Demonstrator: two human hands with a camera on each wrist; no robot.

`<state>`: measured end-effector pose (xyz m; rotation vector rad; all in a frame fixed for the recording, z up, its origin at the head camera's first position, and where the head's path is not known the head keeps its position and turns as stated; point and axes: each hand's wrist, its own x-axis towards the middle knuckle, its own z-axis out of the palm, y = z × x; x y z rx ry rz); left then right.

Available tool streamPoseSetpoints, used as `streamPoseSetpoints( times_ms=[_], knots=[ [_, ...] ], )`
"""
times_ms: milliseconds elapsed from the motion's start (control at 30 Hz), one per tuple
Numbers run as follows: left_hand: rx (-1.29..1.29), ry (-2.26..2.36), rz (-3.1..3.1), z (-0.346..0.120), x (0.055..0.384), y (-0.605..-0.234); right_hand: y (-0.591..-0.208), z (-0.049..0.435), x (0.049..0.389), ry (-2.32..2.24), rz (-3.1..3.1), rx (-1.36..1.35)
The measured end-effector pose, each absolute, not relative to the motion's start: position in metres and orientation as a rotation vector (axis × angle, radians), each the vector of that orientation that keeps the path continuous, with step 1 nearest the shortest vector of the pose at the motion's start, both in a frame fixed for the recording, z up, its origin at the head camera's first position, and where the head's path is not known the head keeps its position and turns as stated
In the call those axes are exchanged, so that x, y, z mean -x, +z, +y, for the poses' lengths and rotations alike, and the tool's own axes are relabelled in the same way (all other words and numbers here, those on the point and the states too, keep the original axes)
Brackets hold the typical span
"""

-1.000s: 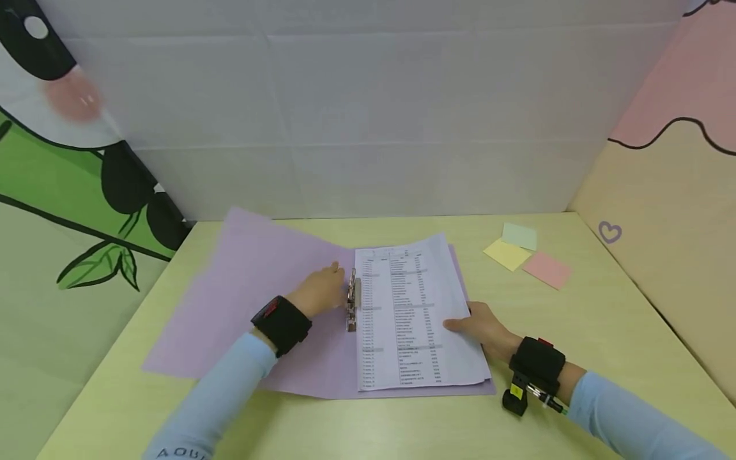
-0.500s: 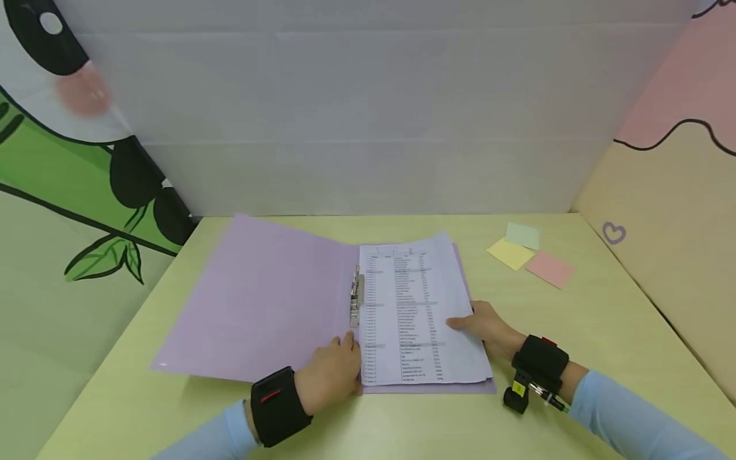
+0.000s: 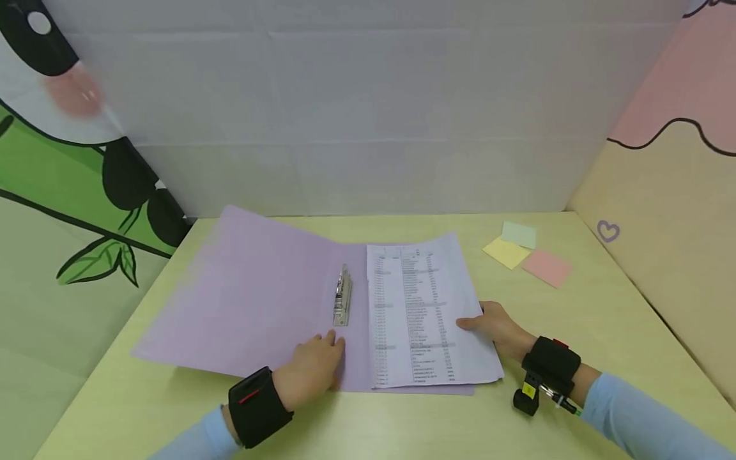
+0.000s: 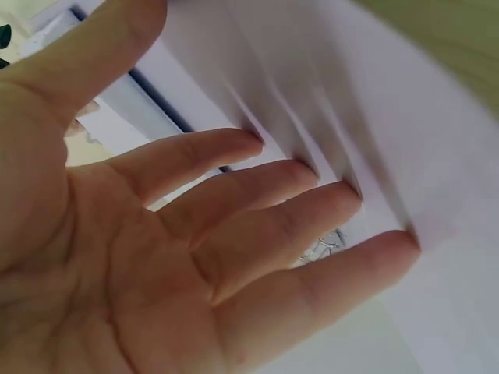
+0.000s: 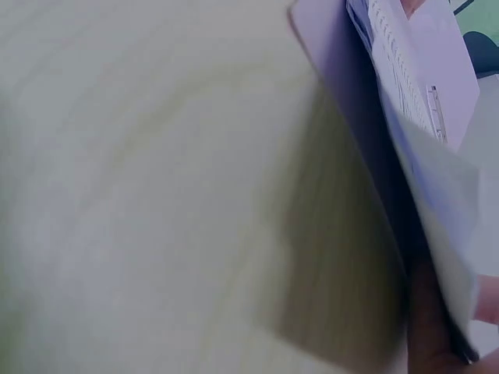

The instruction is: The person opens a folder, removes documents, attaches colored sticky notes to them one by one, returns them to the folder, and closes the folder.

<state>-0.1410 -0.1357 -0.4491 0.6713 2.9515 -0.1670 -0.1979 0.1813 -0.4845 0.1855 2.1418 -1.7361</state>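
Observation:
A light purple folder point(image 3: 264, 287) lies opened out on the table, its metal clip point(image 3: 342, 297) bare near the spine. On the right-hand cover rests a stack of printed papers point(image 3: 411, 319), apart from the clip and jutting past the cover's right edge. My right hand point(image 3: 496, 329) pinches the papers at that edge, thumb on top; in the right wrist view, fingers point(image 5: 429, 327) show beneath them. Below the clip, my left hand point(image 3: 310, 367) rests at the folder's front edge. The left wrist view has its fingers point(image 4: 320, 292) nearly straight, tips touching the purple sheet.
Green point(image 3: 519, 234), yellow point(image 3: 506, 253) and pink point(image 3: 547, 268) paper notes lie at the back right of the pale table point(image 3: 402, 425). A grey-white wall point(image 3: 374, 121) stands behind it. Black bands with small devices circle both wrists.
My left hand has moved from the clip toward the folder's front edge. The papers have shifted right, away from the clip, with my right hand still pinching them. The folder has slid slightly left.

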Motion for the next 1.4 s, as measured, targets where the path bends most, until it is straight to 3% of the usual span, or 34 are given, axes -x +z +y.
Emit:
streamPoseSetpoints(
  times_ms=[367, 667, 833, 1033, 1400],
  knots=[
    [-0.531, -0.031, 2.87, -0.173, 0.15, -0.442, -0.491, 0.18, 0.193, -1.729, 2.135, -0.216],
    [-0.566, 0.013, 2.873, -0.178, 0.153, -0.435, -0.479, 0.179, 0.184, -1.605, 2.291, -0.194],
    [-0.548, 0.045, 2.837, -0.159, 0.154, -0.435, -0.459, 0.178, 0.182, -1.122, 2.643, 0.114],
    [-0.711, 0.062, 2.805, -0.124, 0.158, -0.445, -0.456, 0.174, 0.18, -0.553, 2.786, 0.616],
    [-0.672, 0.035, 2.786, -0.105, 0.156, -0.457, -0.469, 0.169, 0.177, -0.385, 2.763, 0.671]
  ],
)
